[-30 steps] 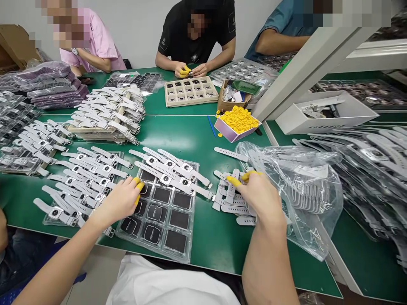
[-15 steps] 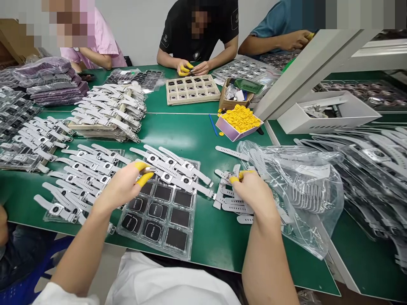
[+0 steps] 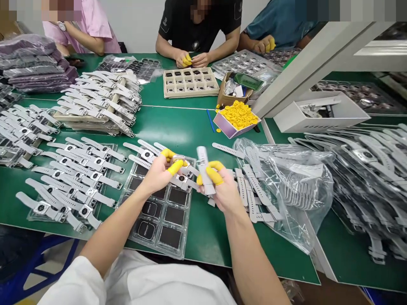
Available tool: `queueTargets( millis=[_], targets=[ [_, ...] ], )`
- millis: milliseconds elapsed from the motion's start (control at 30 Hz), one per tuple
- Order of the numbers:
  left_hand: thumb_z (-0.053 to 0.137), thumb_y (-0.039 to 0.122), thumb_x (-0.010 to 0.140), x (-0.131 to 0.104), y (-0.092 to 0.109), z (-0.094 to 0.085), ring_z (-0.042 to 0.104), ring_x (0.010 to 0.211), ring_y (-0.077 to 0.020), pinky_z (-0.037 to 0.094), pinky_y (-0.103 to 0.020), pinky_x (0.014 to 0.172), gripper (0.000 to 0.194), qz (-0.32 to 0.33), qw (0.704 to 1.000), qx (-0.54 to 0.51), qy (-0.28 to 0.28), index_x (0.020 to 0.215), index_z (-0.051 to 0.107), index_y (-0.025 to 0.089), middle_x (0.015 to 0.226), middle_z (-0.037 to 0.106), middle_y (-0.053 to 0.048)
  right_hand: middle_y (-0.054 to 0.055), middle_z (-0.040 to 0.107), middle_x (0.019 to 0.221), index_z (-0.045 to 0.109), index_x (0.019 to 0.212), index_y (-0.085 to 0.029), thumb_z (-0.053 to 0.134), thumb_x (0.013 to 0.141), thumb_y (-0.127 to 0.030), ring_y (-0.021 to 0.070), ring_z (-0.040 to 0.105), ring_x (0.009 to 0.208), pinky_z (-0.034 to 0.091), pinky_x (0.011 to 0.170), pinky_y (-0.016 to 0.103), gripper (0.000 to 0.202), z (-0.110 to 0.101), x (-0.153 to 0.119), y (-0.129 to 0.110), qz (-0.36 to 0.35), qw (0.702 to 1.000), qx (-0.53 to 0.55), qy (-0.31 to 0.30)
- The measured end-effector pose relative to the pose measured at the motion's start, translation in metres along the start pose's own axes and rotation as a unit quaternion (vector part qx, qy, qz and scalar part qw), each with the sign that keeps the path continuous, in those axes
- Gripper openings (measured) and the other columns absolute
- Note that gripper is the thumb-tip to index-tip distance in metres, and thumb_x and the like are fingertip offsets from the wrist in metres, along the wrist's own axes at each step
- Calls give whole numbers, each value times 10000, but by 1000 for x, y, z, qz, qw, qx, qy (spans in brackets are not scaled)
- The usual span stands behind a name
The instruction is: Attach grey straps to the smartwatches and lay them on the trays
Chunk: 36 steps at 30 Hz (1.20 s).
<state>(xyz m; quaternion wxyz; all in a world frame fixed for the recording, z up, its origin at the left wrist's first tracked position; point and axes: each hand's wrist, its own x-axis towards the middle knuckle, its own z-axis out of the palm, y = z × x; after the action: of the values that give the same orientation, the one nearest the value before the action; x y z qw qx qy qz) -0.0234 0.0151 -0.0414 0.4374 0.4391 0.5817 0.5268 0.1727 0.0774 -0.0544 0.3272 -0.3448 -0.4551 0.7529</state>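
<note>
My left hand (image 3: pixel 159 173), with yellow finger cots on its fingertips, pinches a small metallic watch case (image 3: pixel 178 159). Facing it, my right hand (image 3: pixel 224 186) grips a light grey watch strap (image 3: pixel 206 171) that stands nearly upright between yellow-covered fingers. A small gap separates case and strap. Under the left hand is a clear plastic tray (image 3: pixel 185 224) with dark square watch faces in its pockets. Several assembled grey-strapped watches (image 3: pixel 146 154) lie across the tray's far end, partly hidden by my hand. Loose grey straps (image 3: pixel 251 192) lie right of my right hand.
A clear plastic bag (image 3: pixel 305 186) of straps lies at right. Behind stands a box of yellow finger cots (image 3: pixel 238 116). Strapped watches (image 3: pixel 78 169) fill the left side, with a taller stack (image 3: pixel 101 99) behind. A slanted white post (image 3: pixel 295 67) rises at right. Co-workers sit opposite.
My right hand has lifted a strap from the loose pile and moved left with it. My left hand has moved right and slightly up with the watch case, so both hands are closer together.
</note>
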Motion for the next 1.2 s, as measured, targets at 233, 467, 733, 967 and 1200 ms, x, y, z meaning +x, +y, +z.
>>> queueTargets(
  millis=[233, 467, 733, 967, 1200],
  targets=[
    [673, 357, 939, 7, -3, -20, 636, 638, -94, 514, -250, 619, 229, 72, 986, -1, 150, 950, 503, 203, 910, 708, -27, -5, 635, 815, 723, 915, -191, 863, 796, -464, 89, 496, 545, 467, 474, 235, 329, 5, -5, -3, 44, 992, -19, -113],
    [626, 348, 970, 7, -13, -12, 633, 634, -99, 441, -227, 505, 204, 51, 993, -30, 106, 984, 473, 214, 916, 690, -31, -29, 576, 750, 704, 906, -238, 973, 627, -422, 101, 422, 532, 346, 426, 236, 429, 5, -6, -8, 33, 993, 80, -85],
    [537, 257, 997, -1, -28, 6, 669, 928, -174, 569, -337, 835, 143, 74, 996, 41, -12, 1125, 490, 213, 1101, 659, -84, -3, 543, 723, 605, 743, -241, 786, 812, -642, 153, 482, 579, 459, 491, 299, 445, 24, -6, 12, -37, 999, 36, -3],
    [497, 82, 899, -3, -30, 6, 656, 1205, -246, 532, -431, 1058, 459, 170, 970, 139, -103, 1336, 562, 205, 1299, 680, -113, -23, 478, 601, 569, 765, -255, 591, 871, -761, 145, 377, 467, 389, 391, 284, 517, 34, -16, 22, 53, 993, 40, -96],
    [480, 14, 831, -2, -41, 2, 628, 1301, -265, 529, -463, 1104, 575, 277, 935, 188, -122, 1335, 656, 226, 1369, 685, -114, -48, 525, 581, 586, 823, -237, 763, 867, -557, 113, 395, 438, 339, 407, 243, 368, 32, -15, 23, 27, 996, -21, -77]
  ],
)
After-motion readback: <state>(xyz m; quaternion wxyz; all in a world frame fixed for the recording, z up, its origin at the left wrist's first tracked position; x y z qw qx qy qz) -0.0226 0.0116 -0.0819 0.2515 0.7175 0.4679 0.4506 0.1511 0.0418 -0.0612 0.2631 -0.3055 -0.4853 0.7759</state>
